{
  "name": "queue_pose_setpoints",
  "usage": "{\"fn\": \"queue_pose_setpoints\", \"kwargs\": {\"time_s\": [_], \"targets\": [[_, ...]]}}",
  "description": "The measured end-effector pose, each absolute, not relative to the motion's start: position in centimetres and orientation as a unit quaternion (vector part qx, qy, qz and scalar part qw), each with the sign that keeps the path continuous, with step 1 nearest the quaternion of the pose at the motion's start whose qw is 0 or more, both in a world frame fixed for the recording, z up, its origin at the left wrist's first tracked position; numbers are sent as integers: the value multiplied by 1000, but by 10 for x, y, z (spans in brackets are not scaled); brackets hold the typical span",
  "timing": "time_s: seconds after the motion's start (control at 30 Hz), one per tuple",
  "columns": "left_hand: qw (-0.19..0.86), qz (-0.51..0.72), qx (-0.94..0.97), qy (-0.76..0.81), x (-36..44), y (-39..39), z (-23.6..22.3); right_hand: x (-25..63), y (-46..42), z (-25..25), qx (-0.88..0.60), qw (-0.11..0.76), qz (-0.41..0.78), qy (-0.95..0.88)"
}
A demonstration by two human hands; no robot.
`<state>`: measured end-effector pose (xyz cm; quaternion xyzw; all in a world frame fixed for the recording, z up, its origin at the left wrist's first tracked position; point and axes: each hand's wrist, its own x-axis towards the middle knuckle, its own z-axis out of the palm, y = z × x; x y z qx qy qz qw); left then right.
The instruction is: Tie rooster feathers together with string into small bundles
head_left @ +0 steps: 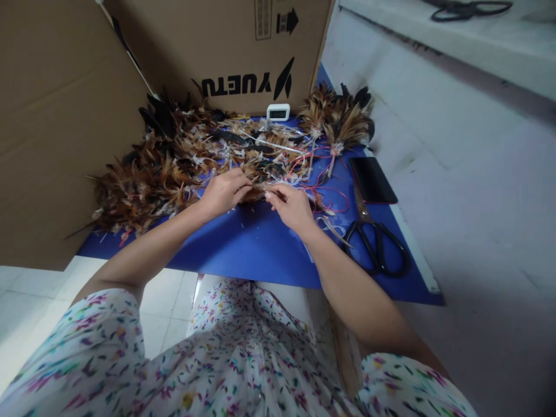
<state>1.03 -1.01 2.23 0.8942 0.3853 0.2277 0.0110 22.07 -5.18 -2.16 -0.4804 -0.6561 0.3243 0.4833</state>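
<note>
Over the blue tabletop (pixel 243 249), my left hand (pixel 225 190) and my right hand (pixel 293 207) are close together, fingertips a small gap apart. Both pinch a small brown feather (pixel 258 190) stretched between them; its ends are hidden by my fingers. Just beyond my hands lies a wide heap of brown and black feathers (pixel 169 153) with whitish tied ends. Red string (pixel 324 188) lies loosely to the right of my right hand, near a thin white ribbon loop (pixel 332 226).
Black-handled scissors (pixel 377 246) and a dark phone (pixel 374 179) lie at the right. Feather bunches (pixel 343 124) sit at the back right beside a small white digital clock (pixel 278 112). Cardboard (pixel 174 46) walls off the back and left. More scissors (pixel 469 10) rest on a ledge.
</note>
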Motion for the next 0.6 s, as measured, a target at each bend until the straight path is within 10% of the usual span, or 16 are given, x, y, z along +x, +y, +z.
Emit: {"fn": "queue_pose_setpoints", "kwargs": {"time_s": [0.33, 0.6], "targets": [[85, 369, 787, 487, 27, -29, 31, 223, -43, -19, -497, 567, 465, -464], [377, 361, 703, 483, 50, -32, 9, 221, -52, -8, -417, 541, 639, -353]]}}
